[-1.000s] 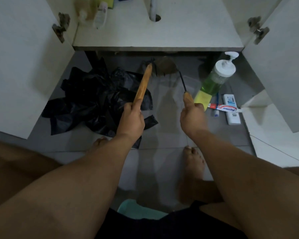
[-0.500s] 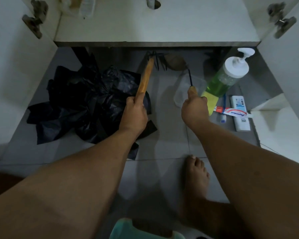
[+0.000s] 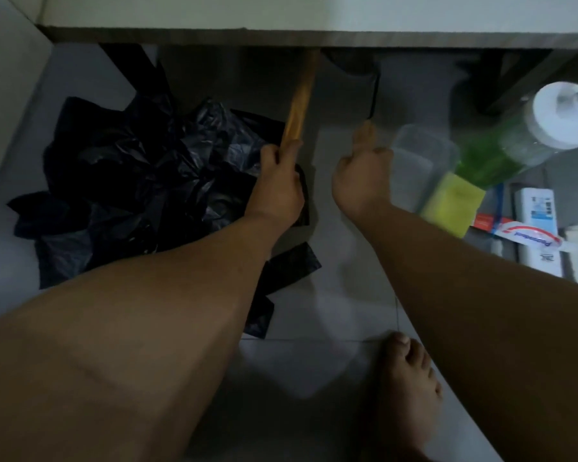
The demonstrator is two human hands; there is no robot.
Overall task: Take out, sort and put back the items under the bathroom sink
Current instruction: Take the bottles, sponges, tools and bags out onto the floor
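Two hands are extended toward the gap beneath the cabinet shelf (image 3: pixel 281 36), set apart from each other. Left hand (image 3: pixel 277 185) grips the lower end of a wooden handle (image 3: pixel 299 105), fingers curled round it; the handle runs up and away until its far end passes under the shelf edge and is hidden. Right hand (image 3: pixel 361 176) holds a thin dark rod (image 3: pixel 374 95), thumb laid along its near end; the rod's far end also goes into shadow under the shelf, and what it is cannot be told.

Left of the left hand, a heap of crumpled black plastic bags (image 3: pixel 141 181) lies on the grey floor tiles (image 3: pixel 331 311), partly beneath the left forearm. Just beside the right hand sits a clear plastic container (image 3: pixel 421 161). Next to that lies a pump bottle of green liquid (image 3: pixel 501 151), tilted, its white pump head toward the upper right, blurred. A yellow sponge (image 3: pixel 454 205) rests at the bottle's base. Further right on the floor are a toothpaste tube (image 3: pixel 521 236) and a white box (image 3: pixel 538 208), touching or overlapping. One bare foot (image 3: pixel 407 388) stands on the tiles at lower right.
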